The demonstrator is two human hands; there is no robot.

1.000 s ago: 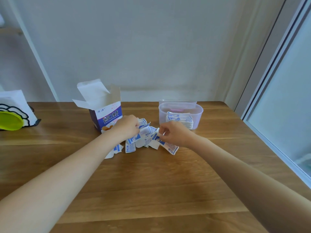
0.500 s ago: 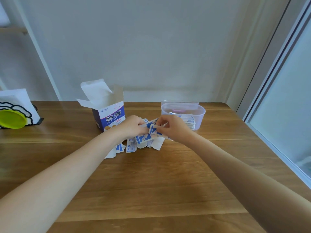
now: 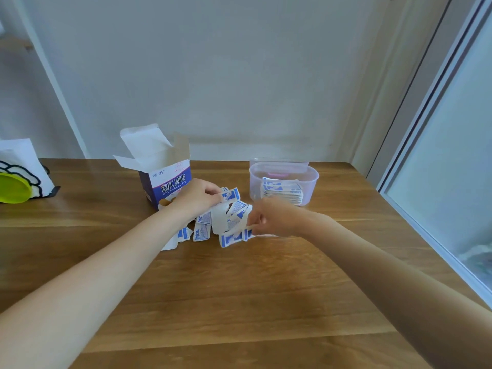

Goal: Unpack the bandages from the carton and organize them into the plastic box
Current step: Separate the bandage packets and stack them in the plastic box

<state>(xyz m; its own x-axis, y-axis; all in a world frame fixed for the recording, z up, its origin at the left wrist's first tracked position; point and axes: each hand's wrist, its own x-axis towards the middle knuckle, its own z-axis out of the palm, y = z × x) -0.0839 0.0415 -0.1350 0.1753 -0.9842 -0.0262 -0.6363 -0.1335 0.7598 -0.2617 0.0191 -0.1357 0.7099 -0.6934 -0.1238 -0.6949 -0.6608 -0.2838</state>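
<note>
Both hands were down in the loose pile of bandages (image 3: 221,222) on the table (image 3: 239,288) — the left hand (image 3: 197,197) pinched a few wrappers by its fingertips, just in front of the open carton (image 3: 167,179). The right hand (image 3: 271,218) curled round a bandage at the pile's near right edge. Behind it, the plastic box (image 3: 283,182) held a neat stack (image 3: 282,191) — the rest lay scattered between carton and box.

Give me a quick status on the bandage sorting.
Both hands, left and right, pinching bandages from the pile. Plastic box partly filled. Nothing blocking.
</note>
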